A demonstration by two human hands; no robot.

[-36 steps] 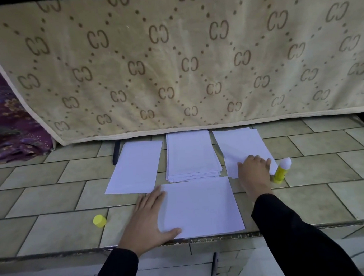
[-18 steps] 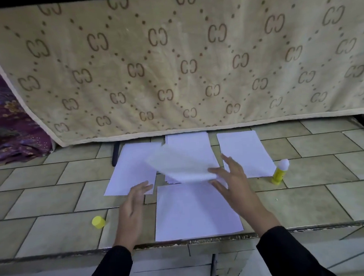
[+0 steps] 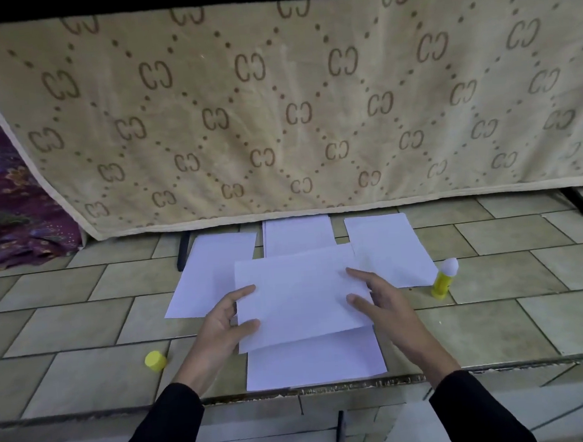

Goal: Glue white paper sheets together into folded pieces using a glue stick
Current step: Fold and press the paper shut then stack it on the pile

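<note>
White sheet (image 3: 299, 297) pinched at its side edges by left hand (image 3: 221, 322) and right hand (image 3: 382, 301), above another sheet (image 3: 315, 362) at tiled surface's (image 3: 83, 342) near edge, uncapped glue stick (image 3: 444, 278) upright toward right edge, yellow cap (image 3: 155, 360) toward left.

Home interior: tiled floor (image 3: 83, 342), hanging beige patterned blanket (image 3: 275, 117), purple floral fabric (image 3: 3, 208) beside it.

Matt white paper sheet (image 3: 299, 297), matt white paper stack (image 3: 298, 236), smooth glazed beige tiled floor (image 3: 66, 346) with a faint sheen, soft plush cloth blanket (image 3: 274, 110), glossy yellow plastic glue stick (image 3: 443, 280), yellow plastic cap (image 3: 155, 361)
</note>
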